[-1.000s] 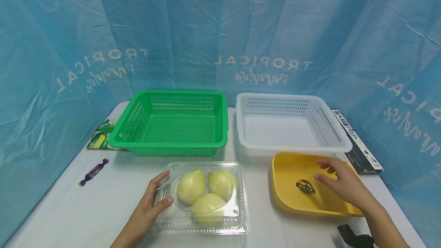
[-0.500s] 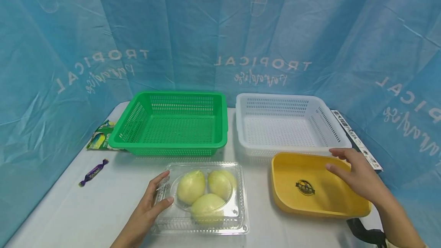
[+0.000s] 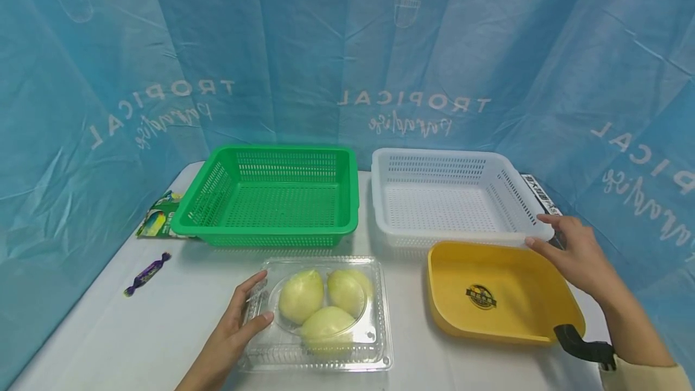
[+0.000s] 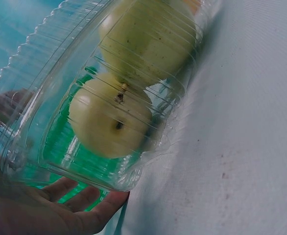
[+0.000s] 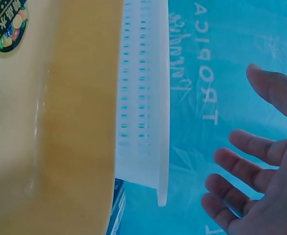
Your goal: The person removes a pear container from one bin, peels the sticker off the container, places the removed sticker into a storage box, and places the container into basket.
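A clear plastic clamshell box [image 3: 320,355] stands at the front middle, with three pale yellow-green fruits [image 3: 326,324] inside. My left hand [image 3: 230,333] rests at the box's left end, thumb on the lid and the other fingers lying along the side. In the left wrist view the fingers [image 4: 84,198] are only slightly bent against the plastic. My right hand [image 3: 575,255] is held over the right front corner of the white basket [image 3: 385,216], behind the yellow tray [image 3: 450,321]. Its fingers are relaxed and spread, and it holds nothing in the right wrist view.
Behind the clamshell box sits a green basket [image 3: 266,238]. Partly hidden by the white basket and the right hand is a pasta box [image 3: 540,195]. A purple wrapped candy [image 3: 148,273] and a green packet [image 3: 157,216] lie at left. A blue curtain [image 3: 304,77] hangs around the table.
My right hand has moved right and back, from over the yellow tray to the white basket's corner, now covering much of the pasta box. The left hand and clamshell box have stayed put.
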`<action>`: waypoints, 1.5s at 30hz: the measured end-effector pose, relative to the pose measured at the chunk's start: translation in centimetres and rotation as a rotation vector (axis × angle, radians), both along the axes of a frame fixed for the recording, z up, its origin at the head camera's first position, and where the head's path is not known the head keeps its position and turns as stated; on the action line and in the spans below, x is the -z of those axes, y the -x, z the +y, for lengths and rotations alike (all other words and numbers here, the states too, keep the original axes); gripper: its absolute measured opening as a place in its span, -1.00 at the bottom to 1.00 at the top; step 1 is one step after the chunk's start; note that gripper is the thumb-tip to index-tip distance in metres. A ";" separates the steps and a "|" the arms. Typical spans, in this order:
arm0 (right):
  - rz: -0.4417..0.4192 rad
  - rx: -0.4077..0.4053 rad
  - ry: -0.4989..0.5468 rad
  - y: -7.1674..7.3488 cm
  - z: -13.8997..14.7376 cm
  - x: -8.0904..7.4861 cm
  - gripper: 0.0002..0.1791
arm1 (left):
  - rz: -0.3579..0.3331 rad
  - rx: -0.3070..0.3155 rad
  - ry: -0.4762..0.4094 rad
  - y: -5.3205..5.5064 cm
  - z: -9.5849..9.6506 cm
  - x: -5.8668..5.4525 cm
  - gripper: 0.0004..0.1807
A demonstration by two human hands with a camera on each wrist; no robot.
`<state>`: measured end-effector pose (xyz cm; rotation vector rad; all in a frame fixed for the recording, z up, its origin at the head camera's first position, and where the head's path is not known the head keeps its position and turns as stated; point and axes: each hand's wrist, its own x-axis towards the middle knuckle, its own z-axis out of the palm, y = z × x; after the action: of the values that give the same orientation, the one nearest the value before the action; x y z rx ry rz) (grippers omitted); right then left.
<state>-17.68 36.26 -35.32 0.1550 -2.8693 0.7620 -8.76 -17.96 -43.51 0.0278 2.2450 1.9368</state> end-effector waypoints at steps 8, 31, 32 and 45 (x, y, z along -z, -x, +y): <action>-0.032 0.041 0.001 1.4 0.7 0.0 -0.22 | 0.013 0.000 0.000 -0.1 0.0 0.0 -0.30; -0.095 0.128 0.069 4.3 1.9 1.9 -0.05 | 0.000 0.001 0.003 -0.1 0.0 0.0 -0.29; -0.100 0.132 0.071 4.4 2.0 2.0 -0.04 | 0.001 0.001 0.002 -0.1 0.0 0.0 -0.29; -0.148 0.086 0.108 4.9 2.5 3.2 0.01 | 0.011 0.000 0.001 -0.2 0.0 -0.1 -0.29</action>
<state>-22.57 38.78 -38.48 -0.0405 -2.9396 0.9453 -8.61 -17.92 -43.37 0.0375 2.2529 1.9402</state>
